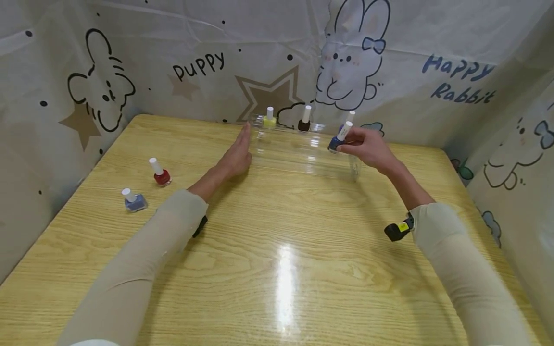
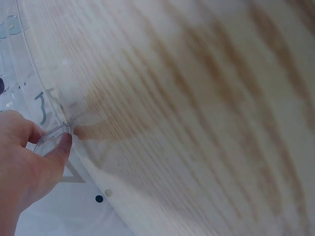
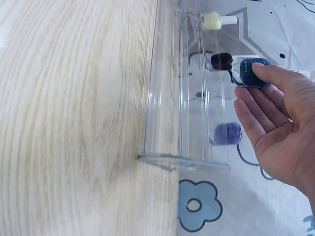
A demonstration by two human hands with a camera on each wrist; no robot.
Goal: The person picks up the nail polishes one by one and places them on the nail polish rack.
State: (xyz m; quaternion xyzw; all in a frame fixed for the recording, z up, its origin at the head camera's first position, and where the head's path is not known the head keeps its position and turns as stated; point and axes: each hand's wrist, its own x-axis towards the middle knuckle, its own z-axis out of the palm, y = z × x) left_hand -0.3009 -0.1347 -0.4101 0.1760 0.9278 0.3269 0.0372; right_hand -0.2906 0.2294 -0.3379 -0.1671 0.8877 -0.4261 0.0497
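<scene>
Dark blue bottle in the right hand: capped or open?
Capped: in the head view, the white cap sits on the dark blue bottle.

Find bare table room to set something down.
Bare table lies between the left sleeve and right sleeve, and between the red bottle and left hand. Crowded: the clear rack, bearing a yellow bottle, dark bottle and purple bottle, with the right hand holding a blue bottle.

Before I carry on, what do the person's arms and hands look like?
The left hand and right hand are bare, without gloves. The left sleeve and right sleeve are plain pale beige, ending near the wrists. A black device with a yellow mark sits at the right wrist; a black piece shows by the left.
</scene>
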